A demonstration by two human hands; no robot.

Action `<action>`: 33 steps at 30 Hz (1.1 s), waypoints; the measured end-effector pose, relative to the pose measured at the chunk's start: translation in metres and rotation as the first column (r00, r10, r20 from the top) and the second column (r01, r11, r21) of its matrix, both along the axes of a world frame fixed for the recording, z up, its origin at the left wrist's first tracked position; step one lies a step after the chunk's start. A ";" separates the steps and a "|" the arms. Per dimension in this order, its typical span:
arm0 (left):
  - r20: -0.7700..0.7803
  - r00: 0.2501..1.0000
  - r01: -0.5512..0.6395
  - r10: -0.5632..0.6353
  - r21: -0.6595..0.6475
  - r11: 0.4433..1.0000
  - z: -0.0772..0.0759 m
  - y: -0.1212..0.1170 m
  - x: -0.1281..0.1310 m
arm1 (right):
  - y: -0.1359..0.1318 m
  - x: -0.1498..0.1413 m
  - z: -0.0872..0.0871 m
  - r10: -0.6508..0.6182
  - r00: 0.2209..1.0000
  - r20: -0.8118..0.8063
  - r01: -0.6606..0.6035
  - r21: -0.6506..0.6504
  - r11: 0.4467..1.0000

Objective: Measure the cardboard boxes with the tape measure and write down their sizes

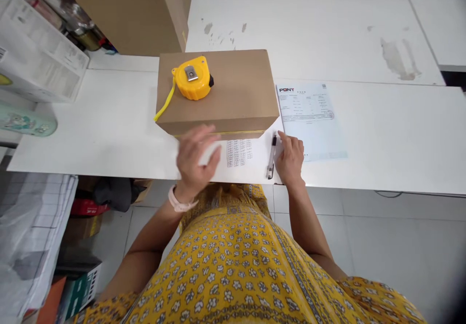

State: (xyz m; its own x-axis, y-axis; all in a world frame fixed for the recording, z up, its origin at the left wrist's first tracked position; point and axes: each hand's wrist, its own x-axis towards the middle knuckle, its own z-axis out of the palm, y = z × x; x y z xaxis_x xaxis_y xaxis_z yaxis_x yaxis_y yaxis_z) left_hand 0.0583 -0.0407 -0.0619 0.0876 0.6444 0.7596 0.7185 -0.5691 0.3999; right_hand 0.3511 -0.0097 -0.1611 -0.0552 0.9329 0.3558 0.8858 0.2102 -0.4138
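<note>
My left hand (196, 161), slightly blurred, hovers in front of the cardboard box (240, 86) with its fingers apart and nothing held. A pale pink band circles that wrist. On top of the box lies a yellow tape measure (192, 78) with a yellow strap. My right hand (291, 156) rests at the lower left of a printed PONY sheet (309, 125), fingers loosely bent and apart, holding nothing. Just left of it lies a capped pen (271, 156). Partly under the box is a white paper with columns of small writing (239, 153).
A larger cardboard box (127, 18) stands at the back left. Beside it are a white printed carton (40, 47) and a mint-green bottle (29, 120) lying on its side. The white table (393, 139) has peeled patches at the back. Boxes and bags crowd the floor at lower left.
</note>
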 end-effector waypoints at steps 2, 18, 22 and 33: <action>-0.043 0.992 -0.119 0.121 0.054 0.991 0.023 0.031 -0.021 | 0.000 -0.001 -0.002 -0.012 0.999 -0.038 0.013 0.017 1.000; 0.150 0.987 0.089 -0.065 -0.158 0.983 0.057 0.081 -0.040 | -0.019 -0.019 0.030 -0.132 0.905 -0.405 0.188 0.101 0.977; 0.216 0.865 0.500 -0.452 -0.321 0.804 0.058 0.008 -0.011 | -0.063 -0.052 0.071 -0.025 0.622 -0.782 -0.148 -0.149 0.978; 0.281 0.879 0.455 -0.384 -0.734 0.505 0.019 -0.050 -0.029 | -0.098 -0.085 0.074 -0.079 0.390 -0.918 -0.676 -0.343 0.652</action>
